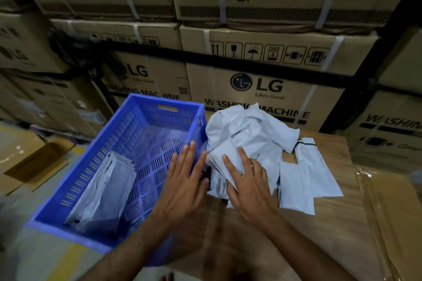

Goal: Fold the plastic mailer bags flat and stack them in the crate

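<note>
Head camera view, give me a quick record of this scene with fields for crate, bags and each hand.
crate: blue crate, a few folded bags stacked at its left side
loose bags: crumpled pile on the cardboard surface, right of the crate
left hand: open, flat, over the crate's right edge
right hand: open, pressing on the pile

I note grey mailer bags heaped at the blue crate's three o'clock; folded stack inside, apparently flat.

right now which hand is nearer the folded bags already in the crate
Left. The left hand hovers over the crate's right edge, a little right of the folded bags. The right hand is farther right, outside the crate, pressing on the loose bag pile.
</note>
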`<state>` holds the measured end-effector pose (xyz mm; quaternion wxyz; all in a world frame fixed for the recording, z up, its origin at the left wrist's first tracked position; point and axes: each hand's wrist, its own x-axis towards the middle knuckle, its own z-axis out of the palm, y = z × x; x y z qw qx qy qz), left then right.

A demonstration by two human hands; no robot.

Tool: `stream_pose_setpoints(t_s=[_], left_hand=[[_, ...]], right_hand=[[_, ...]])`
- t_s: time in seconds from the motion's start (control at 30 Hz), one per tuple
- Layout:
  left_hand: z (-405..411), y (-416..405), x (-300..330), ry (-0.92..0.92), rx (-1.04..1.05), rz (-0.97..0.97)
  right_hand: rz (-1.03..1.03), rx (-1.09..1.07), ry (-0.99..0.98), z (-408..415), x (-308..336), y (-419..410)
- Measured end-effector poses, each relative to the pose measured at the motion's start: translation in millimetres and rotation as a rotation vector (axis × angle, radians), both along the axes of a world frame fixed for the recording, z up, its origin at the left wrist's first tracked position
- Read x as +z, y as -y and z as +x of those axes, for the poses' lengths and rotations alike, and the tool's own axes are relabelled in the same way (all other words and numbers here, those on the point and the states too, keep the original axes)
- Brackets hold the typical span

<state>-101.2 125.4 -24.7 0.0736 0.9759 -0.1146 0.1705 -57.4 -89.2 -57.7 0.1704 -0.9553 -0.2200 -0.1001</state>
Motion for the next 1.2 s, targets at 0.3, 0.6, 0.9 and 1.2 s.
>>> stream_pose_setpoints(t_s=[0.3, 0.6, 0.9, 1.2], left_hand=[[1.9, -176.0, 5.0, 0.007, 0.035, 0.038], [8.4, -347.1, -32.4, -0.227, 0.002, 0.126], [12.0, -362.3, -43.3, -0.27, -0.126, -0.061], [12.0, -361.0, -44.2, -0.261, -0.126, -0.122]], right_hand=[[0.115, -0.129, -0.012, -7.3, 41.5, -166.6], [0.094, -0.265, -0.341, -44.5, -3.1, -340.0], [0.136, -0.322, -0.976, -61.8, -61.2, -403.7], [0.393, -0.447, -1.157, -63.7, -48.5, -436.3]])
